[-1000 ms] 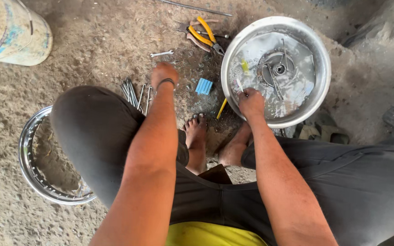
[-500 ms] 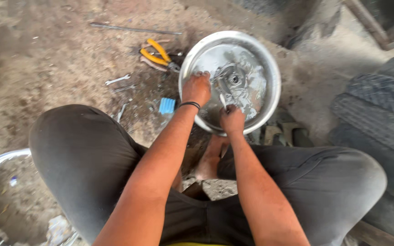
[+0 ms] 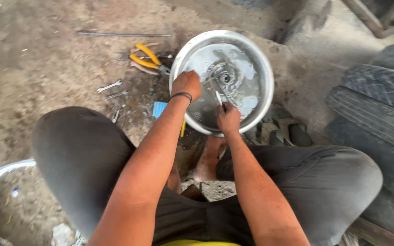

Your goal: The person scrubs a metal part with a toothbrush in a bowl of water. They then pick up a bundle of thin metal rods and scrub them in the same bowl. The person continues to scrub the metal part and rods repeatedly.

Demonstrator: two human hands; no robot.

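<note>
Over the basin [image 3: 256, 54], both hands [image 3: 186, 85] (fisted, close).

Soft, even daylight fills the scene, casting only faint shadows on the dirt floor [image 3: 46, 59]. The metal basin [image 3: 261, 59] throws pale glare off its wet inside. Edges bend slightly outward; focus stays fairly sharp throughout.

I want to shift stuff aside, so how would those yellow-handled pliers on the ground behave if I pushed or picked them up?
The yellow-handled pliers look rigid metal, so probably stiff and fairly heavy for their size. They lie flat on rough, dirty ground, so they would likely drag rather than roll. The handles are spread apart, so they may swing at the joint when lifted.
</note>
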